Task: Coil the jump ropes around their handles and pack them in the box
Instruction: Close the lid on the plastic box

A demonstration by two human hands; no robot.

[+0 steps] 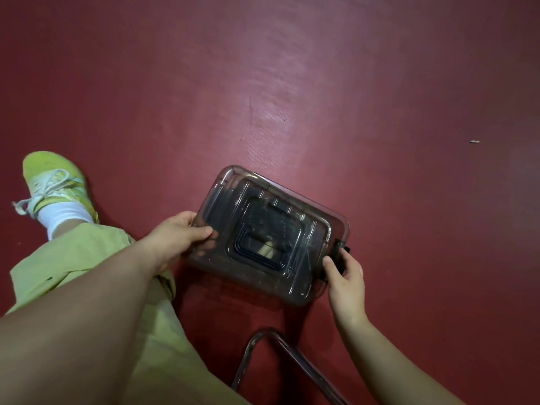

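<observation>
Box: a smoky see-through plastic box (271, 235) with its lid on is held between the two hands, above the red floor (321, 83), tilted so the lid faces the camera.
Left hand: the left hand (178, 235) is curled round the box's near-left edge, thumb on the lid and fingers underneath, which is judged to steady the weight.
Right hand: the right hand (344, 276) is wrapped round the far-right end, where a dark latch (339, 252) lies just under the thumb, probably so the lid can be clipped or unclipped.
Contents: dark coiled shapes are seen through the lid; whether these are jump ropes cannot be told.
Stage: with the lid on, packing is judged finished or nearly so.
Surroundings: a metal chair leg (277, 363) is seen below the right hand; a green shoe (55, 182) lies beyond the left hand.
</observation>
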